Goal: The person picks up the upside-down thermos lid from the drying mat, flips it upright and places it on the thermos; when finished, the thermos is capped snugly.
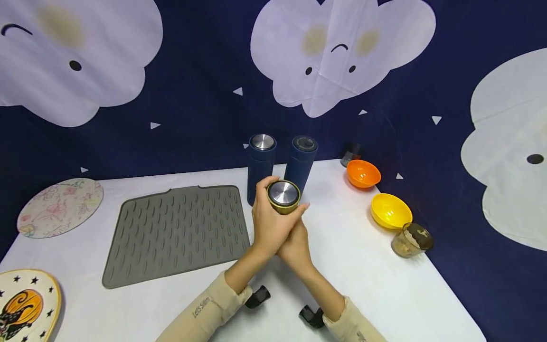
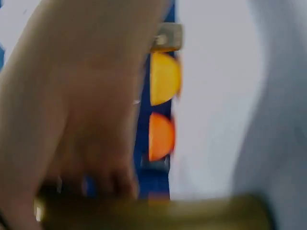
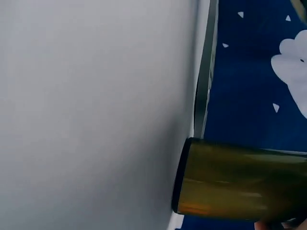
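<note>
An olive-gold thermos bottle (image 1: 284, 195) with a brushed silver lid stands between both hands, near the middle of the table. My left hand (image 1: 273, 230) grips it just under the lid, its thumb reaching across to the right. Lower and partly behind that wrist, my right hand (image 1: 297, 244) holds the bottle's side; most of its fingers are hidden in the head view. In the right wrist view the olive body (image 3: 230, 182) ends in a dark base close to the white table; whether they touch I cannot tell. Two dark blue thermos bottles (image 1: 260, 168) (image 1: 301, 161) stand just behind.
A grey ribbed mat (image 1: 177, 232) lies to the left, beside an oval floral board (image 1: 60, 208) and a Halloween plate (image 1: 53, 304). Along the right edge sit an orange bowl (image 1: 363, 174), a yellow bowl (image 1: 391, 211), a brown glass cup (image 1: 403, 244) and a small dark glass (image 1: 350, 156).
</note>
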Available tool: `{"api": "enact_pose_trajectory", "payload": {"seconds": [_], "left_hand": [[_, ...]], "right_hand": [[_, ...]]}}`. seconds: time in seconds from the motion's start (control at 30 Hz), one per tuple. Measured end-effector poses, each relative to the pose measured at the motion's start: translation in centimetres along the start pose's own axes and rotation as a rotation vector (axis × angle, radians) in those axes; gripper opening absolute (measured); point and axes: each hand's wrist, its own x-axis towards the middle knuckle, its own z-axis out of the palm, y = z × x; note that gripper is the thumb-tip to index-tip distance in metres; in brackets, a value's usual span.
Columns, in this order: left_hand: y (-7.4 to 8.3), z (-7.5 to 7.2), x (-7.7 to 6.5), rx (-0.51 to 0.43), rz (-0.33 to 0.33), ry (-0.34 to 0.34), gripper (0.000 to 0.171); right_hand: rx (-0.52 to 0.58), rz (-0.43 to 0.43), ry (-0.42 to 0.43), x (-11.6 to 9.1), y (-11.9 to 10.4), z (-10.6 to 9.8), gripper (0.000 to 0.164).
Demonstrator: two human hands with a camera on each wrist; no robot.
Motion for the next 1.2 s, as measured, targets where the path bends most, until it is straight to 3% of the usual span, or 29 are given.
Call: {"api": "enact_pose_trajectory", "payload": {"seconds": [0.03, 0.07, 0.13, 0.2, 0.23, 0.27, 0.3, 0.33, 0.4, 0.47, 0.53, 0.6, 0.63, 0.7, 0.77, 0.93, 1.03, 1.1, 1.2], "left_hand": [[-0.2, -0.2, 0.6, -0.051, 0.008, -0.052, 0.073], [-0.6, -0.6, 1.3, -0.143, 0.016, -0.151, 0.065], [-1.8, -1.7, 3.1, -0.384, 0.012, -0.445, 0.058], [-3.1, -2.8, 4.8, -0.626, -0.037, -0.754, 0.056], [-3.8, -3.3, 5.4, -0.713, -0.068, -0.873, 0.056], [-4.2, -3.5, 5.7, -0.756, -0.085, -0.952, 0.057], [-4.6, -3.7, 5.8, -0.771, -0.093, -0.989, 0.059], [-4.7, -3.7, 5.7, -0.764, -0.1, -0.983, 0.062], [-4.5, -3.6, 4.6, -0.702, -0.13, -0.852, 0.073], [-3.7, -3.2, 2.9, -0.567, -0.121, -0.635, 0.088], [-2.6, -2.3, 0.9, -0.367, -0.1, -0.367, 0.1], [-1.6, -1.2, -0.6, -0.169, -0.067, -0.123, 0.098], [-1.3, -0.7, -0.9, -0.088, -0.051, -0.043, 0.093], [-0.9, -0.3, -0.8, -0.021, -0.024, 0.007, 0.077], [-1.3, -0.6, 0.4, -0.094, 0.012, -0.11, 0.066], [-3.4, -2.9, 3.8, -0.542, -0.068, -0.704, 0.062], [-4.5, -3.5, 5.3, -0.732, -0.084, -0.975, 0.061], [-5.0, -3.4, 6.1, -0.808, -0.074, -1.09, 0.06], [-5.7, -3.2, 6.6, -0.841, -0.082, -1.154, 0.062]], "right_hand": [[-0.003, 0.006, 0.0, 0.0, -0.1, 0.0, 0.048], [0.009, 0.006, -0.009, 0.1, -0.1, -0.1, 0.053], [0.011, 0.033, -0.041, 0.3, -0.3, -0.3, 0.064], [0.004, 0.045, -0.088, 0.4, -0.3, -0.5, 0.073], [-0.001, 0.047, -0.108, 0.3, -0.3, -0.5, 0.078], [-0.009, 0.049, -0.124, 0.3, -0.3, -0.6, 0.08], [-0.015, 0.054, -0.133, 0.3, -0.3, -0.6, 0.08], [-0.012, 0.061, -0.136, 0.3, -0.2, -0.7, 0.079], [0.008, 0.076, -0.119, 0.4, -0.1, -0.7, 0.075], [0.032, 0.08, -0.103, 0.3, 0.0, -0.7, 0.069], [0.044, 0.073, -0.089, 0.2, -0.1, -0.7, 0.059], [0.026, 0.051, -0.08, 0.1, -0.3, -0.5, 0.055], [0.025, 0.046, -0.078, 0.1, -0.4, -0.5, 0.053], [0.004, 0.032, -0.057, 0.0, -0.6, -0.5, 0.051], [-0.012, 0.021, -0.038, 0.2, -0.7, -0.5, 0.057], [-0.025, 0.025, -0.092, 0.7, -0.8, -1.1, 0.068], [-0.017, 0.013, -0.171, 1.2, -0.7, -1.5, 0.066], [0.001, 0.008, -0.219, 1.6, -0.5, -1.7, 0.065], [0.038, 0.029, -0.27, 2.0, -0.3, -2.0, 0.065]]}}
